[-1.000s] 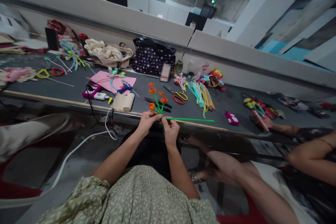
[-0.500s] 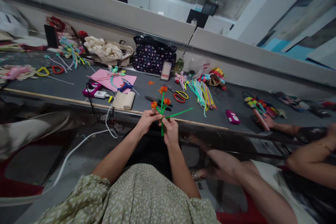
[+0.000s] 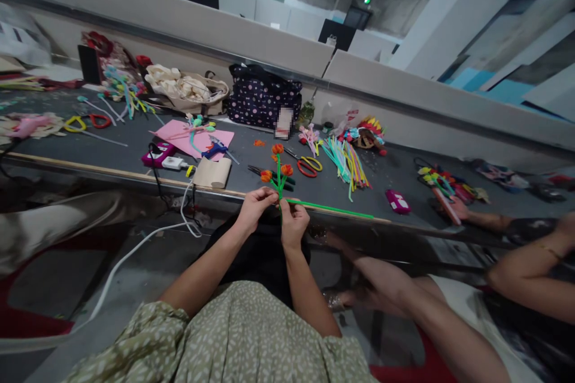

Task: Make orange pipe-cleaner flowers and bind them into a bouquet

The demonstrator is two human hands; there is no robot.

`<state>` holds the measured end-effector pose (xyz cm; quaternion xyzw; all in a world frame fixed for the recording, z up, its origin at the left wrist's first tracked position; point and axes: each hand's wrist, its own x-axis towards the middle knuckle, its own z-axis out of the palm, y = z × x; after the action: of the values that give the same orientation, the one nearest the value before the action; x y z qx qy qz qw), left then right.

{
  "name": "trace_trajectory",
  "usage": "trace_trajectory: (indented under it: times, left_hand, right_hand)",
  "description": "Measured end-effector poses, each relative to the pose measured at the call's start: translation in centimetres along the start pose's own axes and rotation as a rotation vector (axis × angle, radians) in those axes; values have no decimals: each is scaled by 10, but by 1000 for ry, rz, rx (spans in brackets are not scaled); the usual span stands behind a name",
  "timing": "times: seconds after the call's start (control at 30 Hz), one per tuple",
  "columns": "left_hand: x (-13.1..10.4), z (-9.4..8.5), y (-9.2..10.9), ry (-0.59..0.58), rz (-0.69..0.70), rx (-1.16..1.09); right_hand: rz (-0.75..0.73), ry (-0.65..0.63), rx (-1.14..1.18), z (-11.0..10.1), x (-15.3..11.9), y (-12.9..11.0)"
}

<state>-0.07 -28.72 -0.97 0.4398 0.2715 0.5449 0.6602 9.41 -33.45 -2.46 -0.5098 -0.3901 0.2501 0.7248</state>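
Three orange flowers on green stems [image 3: 279,175] stand upright between my hands, over the table's front edge. My left hand [image 3: 259,206] pinches the stems from the left where they meet. From the right, my right hand [image 3: 294,219] is closed on a long green pipe cleaner [image 3: 335,208] beside the stems; its free end stretches out to the right along the edge. Just behind the flowers lie dark pliers [image 3: 258,170] and red-and-yellow scissors [image 3: 309,166].
Pastel pipe cleaners [image 3: 345,164] and a magenta box [image 3: 398,201] lie to the right. A tan block [image 3: 212,173], a pink sheet [image 3: 175,136] and a blue glue gun [image 3: 215,148] are left. At far right, another person's hand [image 3: 460,208] holds a phone.
The green pipe cleaner now reaches much farther right and lies lower, nearly along the table edge. The stem ends below my hands no longer show clearly. The flowers have shifted slightly.
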Motion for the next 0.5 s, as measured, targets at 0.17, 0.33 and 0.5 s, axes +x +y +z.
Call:
trace_trajectory:
  times: [0.17,0.33,0.5]
  left_hand:
    - [1,4,-1,-23,40,-13]
    - [3,6,-1,-15,19,-26]
    - [5,5,0,-22,55,7]
  right_hand:
    - [-28,1,-51,0,1,0]
    - [-44,-5,-43,1,2,-1]
    - [-10,-9,-43,1,2,-4]
